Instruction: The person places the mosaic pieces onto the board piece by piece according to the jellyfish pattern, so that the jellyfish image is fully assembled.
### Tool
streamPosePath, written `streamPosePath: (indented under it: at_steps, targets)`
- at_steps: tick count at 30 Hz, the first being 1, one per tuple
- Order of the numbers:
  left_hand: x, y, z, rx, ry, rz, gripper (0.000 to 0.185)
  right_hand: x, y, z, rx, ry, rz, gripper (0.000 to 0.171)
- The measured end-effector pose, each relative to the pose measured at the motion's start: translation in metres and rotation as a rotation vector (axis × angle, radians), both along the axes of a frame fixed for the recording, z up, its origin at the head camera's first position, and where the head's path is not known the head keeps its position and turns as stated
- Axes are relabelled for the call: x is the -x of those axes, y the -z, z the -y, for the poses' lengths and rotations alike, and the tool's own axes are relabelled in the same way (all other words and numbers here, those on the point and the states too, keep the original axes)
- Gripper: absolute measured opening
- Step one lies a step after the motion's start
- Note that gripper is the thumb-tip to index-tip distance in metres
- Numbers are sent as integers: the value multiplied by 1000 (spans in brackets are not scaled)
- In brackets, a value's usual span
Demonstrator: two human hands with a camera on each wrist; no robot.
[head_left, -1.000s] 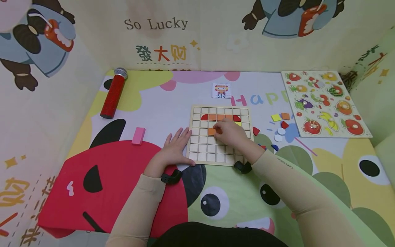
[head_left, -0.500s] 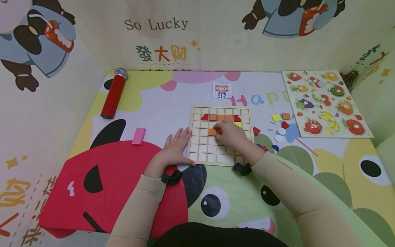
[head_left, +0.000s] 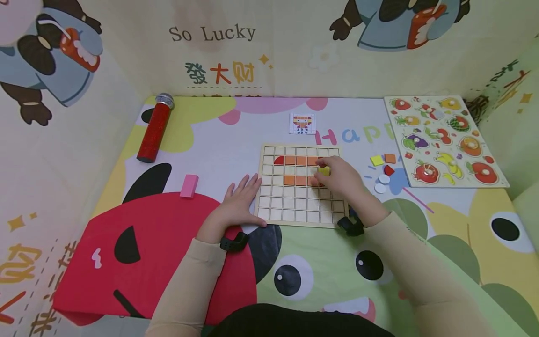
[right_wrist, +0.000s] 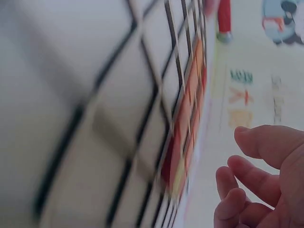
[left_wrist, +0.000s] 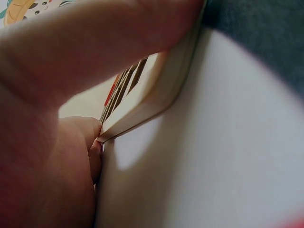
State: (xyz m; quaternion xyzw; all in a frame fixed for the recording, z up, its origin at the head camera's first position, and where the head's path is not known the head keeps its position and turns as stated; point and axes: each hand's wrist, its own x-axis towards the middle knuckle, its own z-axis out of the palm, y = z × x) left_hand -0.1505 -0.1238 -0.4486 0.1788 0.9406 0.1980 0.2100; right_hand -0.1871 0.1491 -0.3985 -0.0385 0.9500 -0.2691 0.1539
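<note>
A wooden grid board (head_left: pixel 290 223) lies on the printed tablecloth. One row has orange squares (head_left: pixel 301 160) with a red rounded corner piece (head_left: pixel 279 160) at its left end. Lower down runs another row of orange squares (head_left: pixel 301 180), and a yellow piece (head_left: pixel 324 171) shows at the right side. My left hand (head_left: pixel 236 206) rests flat with spread fingers against the board's left edge, the thumb at its lower left corner. My right hand (head_left: pixel 343 178) hovers over the board's right side with loosely bent fingers; the right wrist view shows nothing between thumb and fingertips.
Loose pieces lie right of the board: a yellow square (head_left: pixel 376 160), an orange square (head_left: pixel 389 158), a red piece (head_left: pixel 389 170) and white discs (head_left: pixel 383 179). Behind it is a pattern card (head_left: pixel 302 124). Around stand a fruit puzzle (head_left: pixel 446 140), a red microphone (head_left: pixel 154 131) and a pink block (head_left: pixel 189 186).
My right hand has moved right from the lower orange row, uncovering more orange squares there. The wrist now covers some loose pieces beside the board. My left hand has stayed put.
</note>
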Motion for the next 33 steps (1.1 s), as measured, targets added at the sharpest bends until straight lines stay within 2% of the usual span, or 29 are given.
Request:
streamPosePath:
  at_steps: [7,12,24,33]
  targets:
    - [-1,1,0,-5,-3,-5,118,-5,-1,-54,-2,106,64,48]
    - [-1,2,0,-3,1,-9,118,-8,4,-72,-6,120,108,48]
    - [0,1,0,2,-1,4,118,-9,20,-81,-15,99,145,48]
    - [0,1,0,7,2,2,118,-7,22,-83,-21,61,135,48]
